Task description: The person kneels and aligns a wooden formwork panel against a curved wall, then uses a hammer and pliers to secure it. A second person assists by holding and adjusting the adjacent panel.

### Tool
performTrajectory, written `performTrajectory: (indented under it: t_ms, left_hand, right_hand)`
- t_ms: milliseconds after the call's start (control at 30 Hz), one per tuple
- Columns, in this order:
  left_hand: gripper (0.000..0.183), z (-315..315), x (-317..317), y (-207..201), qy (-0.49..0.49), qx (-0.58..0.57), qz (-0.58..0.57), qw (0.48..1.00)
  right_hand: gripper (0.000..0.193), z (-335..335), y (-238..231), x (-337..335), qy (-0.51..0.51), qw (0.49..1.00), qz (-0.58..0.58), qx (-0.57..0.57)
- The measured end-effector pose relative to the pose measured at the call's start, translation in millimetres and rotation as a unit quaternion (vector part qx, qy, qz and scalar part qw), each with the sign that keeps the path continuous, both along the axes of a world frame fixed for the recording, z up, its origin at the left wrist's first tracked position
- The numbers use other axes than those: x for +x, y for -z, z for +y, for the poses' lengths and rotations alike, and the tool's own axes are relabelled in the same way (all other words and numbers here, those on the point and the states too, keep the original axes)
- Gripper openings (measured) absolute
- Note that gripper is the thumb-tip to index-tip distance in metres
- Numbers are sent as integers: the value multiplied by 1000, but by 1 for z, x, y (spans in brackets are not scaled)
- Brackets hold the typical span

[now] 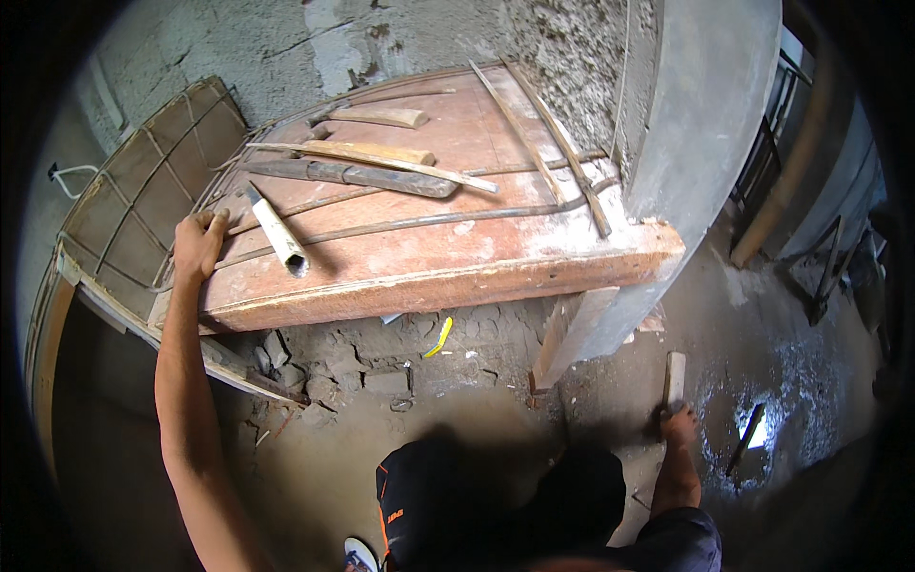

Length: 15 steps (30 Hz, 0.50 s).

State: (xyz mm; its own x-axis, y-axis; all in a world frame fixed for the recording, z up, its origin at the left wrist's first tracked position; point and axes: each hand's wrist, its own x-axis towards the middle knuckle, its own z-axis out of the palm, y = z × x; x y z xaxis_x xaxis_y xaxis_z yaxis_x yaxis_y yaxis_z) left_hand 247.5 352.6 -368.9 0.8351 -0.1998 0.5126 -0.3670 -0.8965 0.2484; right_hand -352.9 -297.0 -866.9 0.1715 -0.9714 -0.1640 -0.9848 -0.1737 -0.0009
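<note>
My left hand (198, 244) is at the left end of a wooden formwork platform (429, 276). Its fingers are bent over a thin steel bar (334, 201) that runs across the boards. Down at the right, over the floor, my right hand (679, 425) is closed around the lower end of a short piece of wood (675, 376). Near my left hand lies a white pipe (278, 229) with a dark blade-like tip. Behind it are a dark, worn wooden bar (381, 178), a thin wooden strip (457, 175) and a hammer with a wooden handle (381, 116).
A grid of steel bars (143, 181) stands along the left side. Two narrow sticks (572, 157) lie near the concrete column (701, 114). Broken rubble (386, 381) and a yellow object (440, 336) are under the platform. The floor at right has a wet patch (796, 410).
</note>
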Motion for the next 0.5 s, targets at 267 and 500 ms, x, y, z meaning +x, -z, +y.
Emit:
performTrajectory:
  t_ms: [267, 500]
  left_hand:
    - [51, -2, -2, -1, 1, 22, -18, 1000]
    - [47, -2, -5, -2, -35, 21, 11, 999]
  right_hand:
    - [67, -37, 47, -6, 37, 993, -81, 72]
    - [42, -66, 64, -7, -134, 986, 11, 101]
